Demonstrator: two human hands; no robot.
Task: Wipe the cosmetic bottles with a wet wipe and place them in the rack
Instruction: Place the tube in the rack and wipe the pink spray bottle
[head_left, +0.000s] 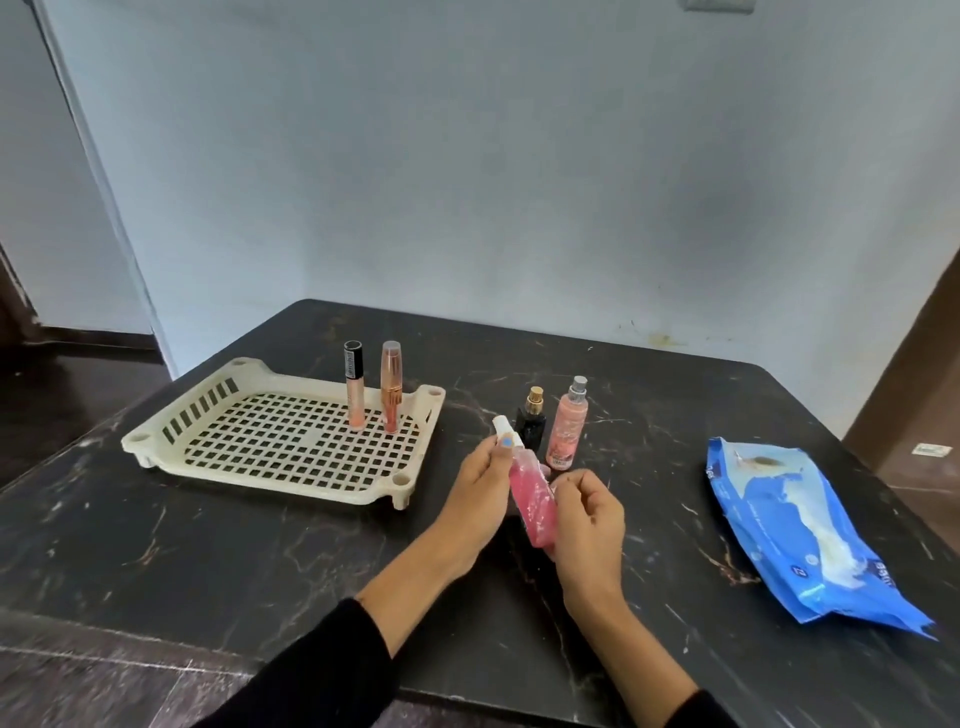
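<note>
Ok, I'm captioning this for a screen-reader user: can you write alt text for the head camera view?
Two hands hold a pink bottle tilted above a dark marble table, the left hand near its white cap, the right hand lower down. A cream rack at left holds two upright tubes; two small bottles stand behind the hands, and a blue wipes pack lies at right.

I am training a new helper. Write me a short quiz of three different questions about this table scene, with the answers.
1. True or false: the cream perforated plastic rack holds two upright tubes.
2. How many bottles stand on the black marble table between rack and blue wipes packet?
3. Which hand holds the white cap end of the pink bottle? A left, B right.

Key: 1 true: black-capped tube, peach tube. 2 two: black bottle, pale pink spray bottle. 3 A.
</note>
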